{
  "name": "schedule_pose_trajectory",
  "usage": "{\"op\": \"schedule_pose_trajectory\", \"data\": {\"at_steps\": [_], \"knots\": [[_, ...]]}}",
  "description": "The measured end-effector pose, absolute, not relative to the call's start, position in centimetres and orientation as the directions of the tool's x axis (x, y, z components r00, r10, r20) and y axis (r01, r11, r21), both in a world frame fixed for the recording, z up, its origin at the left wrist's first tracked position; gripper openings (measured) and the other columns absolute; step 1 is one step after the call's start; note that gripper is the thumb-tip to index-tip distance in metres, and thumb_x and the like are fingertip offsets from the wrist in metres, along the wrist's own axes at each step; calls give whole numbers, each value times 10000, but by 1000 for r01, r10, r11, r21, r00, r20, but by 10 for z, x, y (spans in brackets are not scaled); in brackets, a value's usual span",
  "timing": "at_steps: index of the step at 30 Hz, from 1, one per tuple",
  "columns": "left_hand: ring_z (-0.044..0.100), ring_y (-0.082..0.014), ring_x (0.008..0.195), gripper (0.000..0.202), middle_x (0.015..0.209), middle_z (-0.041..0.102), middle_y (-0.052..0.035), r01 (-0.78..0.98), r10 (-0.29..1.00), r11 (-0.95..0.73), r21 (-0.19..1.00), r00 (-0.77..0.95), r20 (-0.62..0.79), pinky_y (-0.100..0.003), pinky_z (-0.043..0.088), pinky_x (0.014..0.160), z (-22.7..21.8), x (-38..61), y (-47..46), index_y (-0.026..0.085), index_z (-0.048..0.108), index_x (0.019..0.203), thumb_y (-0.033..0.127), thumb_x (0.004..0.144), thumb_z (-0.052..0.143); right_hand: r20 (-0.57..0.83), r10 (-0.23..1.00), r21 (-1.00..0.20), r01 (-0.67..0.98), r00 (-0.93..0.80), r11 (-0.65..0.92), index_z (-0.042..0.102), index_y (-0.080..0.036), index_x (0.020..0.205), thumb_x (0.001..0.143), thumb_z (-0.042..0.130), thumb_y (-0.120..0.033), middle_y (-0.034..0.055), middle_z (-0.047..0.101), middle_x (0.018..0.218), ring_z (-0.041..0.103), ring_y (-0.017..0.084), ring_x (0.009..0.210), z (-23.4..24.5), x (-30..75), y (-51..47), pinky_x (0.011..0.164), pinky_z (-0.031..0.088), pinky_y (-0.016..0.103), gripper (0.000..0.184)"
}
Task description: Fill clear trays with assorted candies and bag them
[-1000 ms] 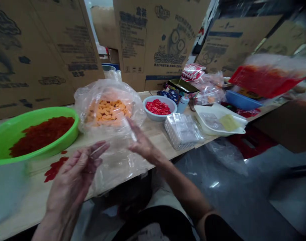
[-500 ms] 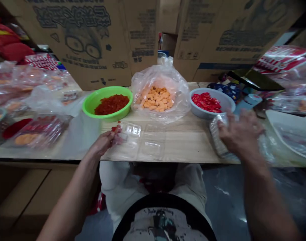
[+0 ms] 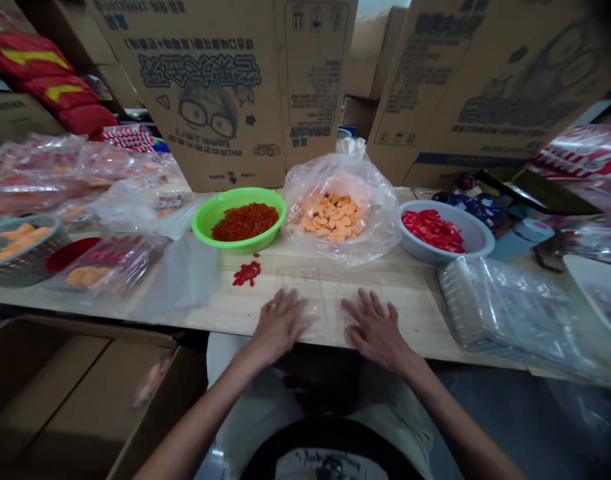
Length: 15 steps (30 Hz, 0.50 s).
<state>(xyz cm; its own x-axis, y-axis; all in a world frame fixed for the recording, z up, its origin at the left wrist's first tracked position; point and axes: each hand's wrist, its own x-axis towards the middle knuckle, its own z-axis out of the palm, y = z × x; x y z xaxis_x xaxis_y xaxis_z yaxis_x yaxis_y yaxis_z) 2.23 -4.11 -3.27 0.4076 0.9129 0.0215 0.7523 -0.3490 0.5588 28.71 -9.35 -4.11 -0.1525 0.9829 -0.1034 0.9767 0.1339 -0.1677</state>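
My left hand (image 3: 279,325) lies over the left side of a thin clear plastic tray (image 3: 308,283), its fingers stretched out and slightly blurred. On the tray's right side is my right hand (image 3: 378,328), fingers spread, with nothing in its grasp. The tray is so transparent that its edges are hard to follow. A small heap of red pieces (image 3: 247,273) lies on the table just beyond my left hand. Behind are a green bowl (image 3: 205,230) of dark red-orange pieces, an open clear bag (image 3: 380,230) of orange pieces, and a grey-blue bowl (image 3: 478,243) of red-wrapped items.
A stack of clear trays (image 3: 490,300) stands at the right, beside a white basin (image 3: 585,273). At the left are packed bags (image 3: 93,267), a red dish (image 3: 70,252) and a grey basket (image 3: 30,250). Tall cardboard boxes (image 3: 225,153) close off the back.
My left hand has let go of the red pieces, which now lie on the table, and moved right. My right hand has left the tray stack and come in to the tray. The view has shifted.
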Motion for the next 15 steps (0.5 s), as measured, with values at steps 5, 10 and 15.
{"op": "schedule_pose_trajectory", "data": {"at_steps": [5, 10, 15], "knots": [[226, -309, 1496, 484, 1598, 336, -61, 773, 830, -506, 383, 557, -29, -531, 232, 1177, -36, 48, -61, 271, 468, 1445, 423, 987, 436, -178, 964, -230, 961, -195, 152, 408, -330, 1505, 906, 524, -370, 140, 155, 1645, 125, 413, 1498, -33, 303, -79, 1125, 156, 655, 611], [473, -287, 1333, 394, 1412, 565, -93, 730, 825, -558, 395, 542, 164, -514, 326, 1115, -5, 54, -2, 252, 574, 1330, 393, 977, 470, -101, 982, -420, 901, -159, 103, 550, -235, 1407, 918, 458, -241, 122, 513, 1471, 459, 289, 1361, 7, 324, 3, 1112, 333, 464, 498], [601, -228, 1129, 305, 1166, 680, -116, 809, 895, -444, 386, 423, 142, -344, 446, 979, 16, 115, 125, 164, 671, 1125, 150, 942, 427, -76, 983, -498, 847, 168, -184, 674, -109, 1159, 846, 561, -162, 210, 655, 1185, 573, 325, 1165, 28, 314, 121, 956, 414, 458, 336]]}}
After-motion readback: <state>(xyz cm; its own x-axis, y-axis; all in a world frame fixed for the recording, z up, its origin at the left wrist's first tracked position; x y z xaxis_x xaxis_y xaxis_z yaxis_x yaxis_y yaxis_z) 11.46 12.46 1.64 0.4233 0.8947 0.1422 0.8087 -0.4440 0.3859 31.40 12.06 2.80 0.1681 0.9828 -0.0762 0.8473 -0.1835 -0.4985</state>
